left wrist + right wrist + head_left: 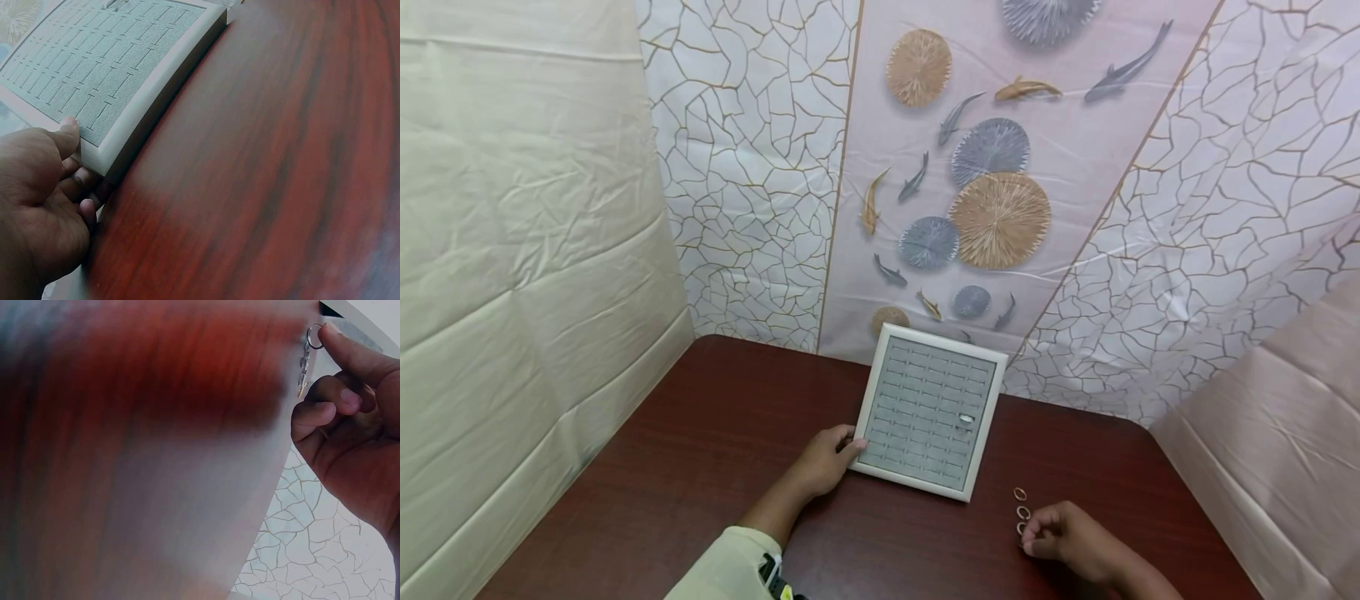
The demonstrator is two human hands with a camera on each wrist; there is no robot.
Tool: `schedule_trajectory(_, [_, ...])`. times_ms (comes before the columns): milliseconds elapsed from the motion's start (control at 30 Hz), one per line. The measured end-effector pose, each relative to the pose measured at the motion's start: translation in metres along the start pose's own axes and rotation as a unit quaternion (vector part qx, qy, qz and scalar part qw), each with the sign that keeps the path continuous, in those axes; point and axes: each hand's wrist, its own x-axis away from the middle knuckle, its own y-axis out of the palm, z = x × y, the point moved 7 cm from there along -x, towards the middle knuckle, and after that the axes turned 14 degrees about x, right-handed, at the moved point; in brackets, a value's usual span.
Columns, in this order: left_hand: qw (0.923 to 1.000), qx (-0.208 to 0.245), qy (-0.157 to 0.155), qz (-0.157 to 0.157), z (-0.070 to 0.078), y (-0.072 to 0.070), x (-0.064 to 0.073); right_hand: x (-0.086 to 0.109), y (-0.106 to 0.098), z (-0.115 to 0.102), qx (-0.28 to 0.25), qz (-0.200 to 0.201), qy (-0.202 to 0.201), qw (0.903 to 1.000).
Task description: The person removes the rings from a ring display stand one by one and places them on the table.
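A ring display tray (917,481) with a pale frame and grey slotted padding stands tilted on the table. My left hand (826,460) grips its lower left corner, thumb over the frame and fingers underneath, as the left wrist view also shows. One ring (967,418) sits in a slot on the tray's right side. Low on the right, my right hand (1070,537) pinches a ring (315,336) at its fingertips, the other fingers curled. Just beyond it, more rings (1023,512) lie in a short row on the table.
The dark red wooden table (700,467) carries everything. Behind it hangs a patterned cloth (752,167) with fish and round motifs; plain cream cloth (512,250) closes off the left side. A dark strap (769,571) circles the left wrist below a pale sleeve (730,567).
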Motion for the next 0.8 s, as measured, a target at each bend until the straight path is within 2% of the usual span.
schedule_trajectory(333, [1.0,0.006,-0.003,-0.002,-0.001,0.0,0.0,-0.003,0.003,0.0,-0.001,-0.004,0.016,0.9999])
schedule_trajectory(567, [0.9999,0.01,0.006,-0.008,-0.001,0.001,0.0,-0.005,-0.003,-0.002,0.031,0.022,0.015,0.9992])
schedule_trajectory(800, [0.9999,0.013,-0.002,-0.006,-0.001,0.0,0.0,-0.012,-0.01,-0.003,0.02,0.05,0.047,0.9974])
